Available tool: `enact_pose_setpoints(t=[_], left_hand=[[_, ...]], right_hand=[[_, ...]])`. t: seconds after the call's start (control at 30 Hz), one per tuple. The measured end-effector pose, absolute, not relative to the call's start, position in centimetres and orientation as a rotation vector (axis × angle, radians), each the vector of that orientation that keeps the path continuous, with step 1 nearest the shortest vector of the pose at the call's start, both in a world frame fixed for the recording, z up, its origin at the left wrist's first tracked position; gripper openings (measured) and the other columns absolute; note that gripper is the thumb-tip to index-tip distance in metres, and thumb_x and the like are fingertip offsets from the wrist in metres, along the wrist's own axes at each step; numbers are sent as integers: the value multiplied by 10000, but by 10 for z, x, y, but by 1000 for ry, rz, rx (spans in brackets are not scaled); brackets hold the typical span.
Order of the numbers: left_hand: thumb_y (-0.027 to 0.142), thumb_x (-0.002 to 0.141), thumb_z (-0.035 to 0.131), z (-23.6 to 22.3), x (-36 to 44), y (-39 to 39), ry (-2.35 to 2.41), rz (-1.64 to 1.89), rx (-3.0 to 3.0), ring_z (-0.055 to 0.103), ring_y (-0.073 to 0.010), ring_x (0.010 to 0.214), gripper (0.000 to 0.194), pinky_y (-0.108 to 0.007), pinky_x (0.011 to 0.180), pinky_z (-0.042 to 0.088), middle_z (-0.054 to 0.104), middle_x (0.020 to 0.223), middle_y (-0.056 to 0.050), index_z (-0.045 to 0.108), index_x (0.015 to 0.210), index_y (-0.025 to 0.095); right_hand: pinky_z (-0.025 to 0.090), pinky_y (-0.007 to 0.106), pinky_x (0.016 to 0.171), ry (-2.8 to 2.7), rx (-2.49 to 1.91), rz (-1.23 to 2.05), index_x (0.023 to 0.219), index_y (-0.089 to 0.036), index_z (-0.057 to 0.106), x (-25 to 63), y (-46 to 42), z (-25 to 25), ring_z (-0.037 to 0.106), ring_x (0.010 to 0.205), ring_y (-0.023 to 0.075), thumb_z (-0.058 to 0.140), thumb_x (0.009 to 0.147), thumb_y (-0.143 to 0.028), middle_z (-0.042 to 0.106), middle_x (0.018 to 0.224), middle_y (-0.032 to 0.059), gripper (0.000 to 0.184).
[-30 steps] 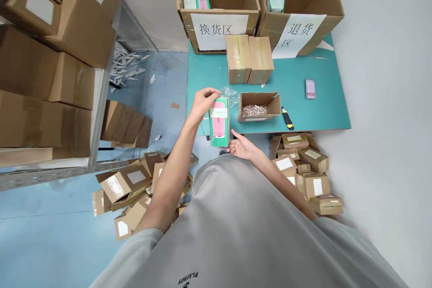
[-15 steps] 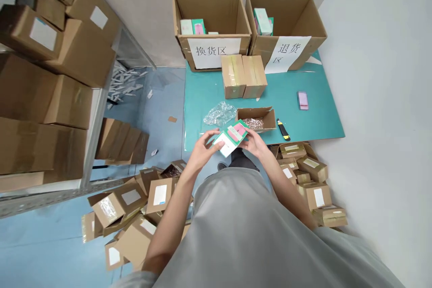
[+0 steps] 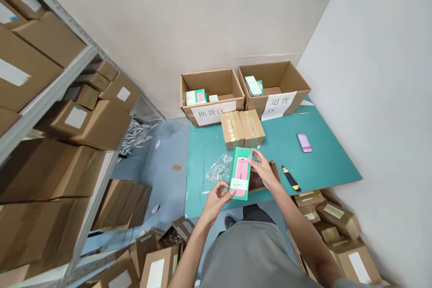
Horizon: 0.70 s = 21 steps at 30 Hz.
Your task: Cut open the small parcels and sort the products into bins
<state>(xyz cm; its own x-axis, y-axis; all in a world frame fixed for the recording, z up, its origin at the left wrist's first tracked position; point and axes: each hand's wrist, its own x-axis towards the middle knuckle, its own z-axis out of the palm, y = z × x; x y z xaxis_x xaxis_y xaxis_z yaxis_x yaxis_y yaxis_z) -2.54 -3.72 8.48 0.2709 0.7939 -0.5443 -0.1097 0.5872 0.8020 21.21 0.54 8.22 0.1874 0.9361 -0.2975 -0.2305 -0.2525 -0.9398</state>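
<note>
A green and pink product box (image 3: 240,173) is held up in front of me, its printed face turned towards the camera. My left hand (image 3: 218,198) grips its lower left corner, thumb on the front. The upper right edge is pinched by my right hand (image 3: 262,167). Behind the right hand, an opened small carton (image 3: 275,171) stands on the green table (image 3: 332,162), partly hidden by the hand and the product box. Crumpled clear bubble wrap (image 3: 219,168) lies to the left of the product box. A black and yellow utility knife (image 3: 290,178) rests right of the carton.
Two large open cartons with paper signs, left (image 3: 212,112) and right (image 3: 278,103), hold similar product boxes. Two taped cartons (image 3: 243,129) stand before them. A phone (image 3: 304,142) lies at right. Shelving (image 3: 97,180) with cartons rises at left; cartons (image 3: 340,216) are heaped on the floor.
Both hands have lifted the product box and turned it from a slant to nearly upright, its pink face now towards me. My view has tilted up.
</note>
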Motion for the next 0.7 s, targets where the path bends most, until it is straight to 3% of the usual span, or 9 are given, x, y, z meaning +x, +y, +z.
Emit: enact_pose_setpoints(t=[0.1, 0.2, 0.33, 0.5, 0.6, 0.7], left_hand=[[666, 597, 1077, 86, -10, 7, 1159, 746, 694, 795, -235, 995, 703, -372, 863, 691, 788, 1082, -25, 616, 926, 249], [661, 609, 1077, 83, 8, 55, 1171, 831, 664, 798, -237, 1046, 699, -407, 925, 709, 791, 1138, -26, 627, 947, 248], [657, 645, 1067, 77, 32, 124, 1190, 898, 693, 780, -277, 1164, 699, -454, 979, 721, 775, 1196, -61, 634, 994, 234], [628, 733, 1026, 78, 53, 245, 1196, 1051, 817, 759, -280, 1159, 676, -483, 975, 719, 735, 1257, -100, 601, 1073, 228], [563, 797, 983, 78, 54, 335, 1256, 1207, 918, 726, -255, 1176, 594, -421, 960, 691, 688, 1352, -117, 603, 1111, 231], [505, 846, 936, 69, 44, 412, 1361, 1294, 944, 711, -245, 1120, 491, -383, 927, 649, 692, 1295, -108, 609, 1099, 240]], right_hand=[[662, 520, 1145, -804, -1300, 1374, 1469, -336, 696, 212, 33, 72, 744, 1394, 343, 971, 805, -554, 688, 1616, 133, 752], [693, 550, 1090, -870, -1246, 1507, 1577, -355, 661, 215, 55, 62, 821, 1227, 338, 967, 833, -547, 762, 1513, 120, 826], [708, 591, 1058, -932, -1232, 1573, 1598, -362, 689, 226, 98, 55, 836, 1176, 342, 897, 904, -612, 786, 1492, 83, 767], [571, 564, 1273, -996, -1120, 1413, 1594, -307, 709, 227, 223, 59, 724, 1443, 368, 828, 944, -685, 734, 1591, 73, 762], [581, 533, 1249, -1116, -1111, 1352, 1630, -294, 666, 213, 323, 62, 679, 1499, 348, 715, 993, -751, 735, 1592, 77, 785], [575, 512, 1233, -1315, -1265, 1256, 1671, -280, 610, 196, 406, 63, 685, 1487, 314, 617, 1073, -703, 785, 1513, 80, 732]])
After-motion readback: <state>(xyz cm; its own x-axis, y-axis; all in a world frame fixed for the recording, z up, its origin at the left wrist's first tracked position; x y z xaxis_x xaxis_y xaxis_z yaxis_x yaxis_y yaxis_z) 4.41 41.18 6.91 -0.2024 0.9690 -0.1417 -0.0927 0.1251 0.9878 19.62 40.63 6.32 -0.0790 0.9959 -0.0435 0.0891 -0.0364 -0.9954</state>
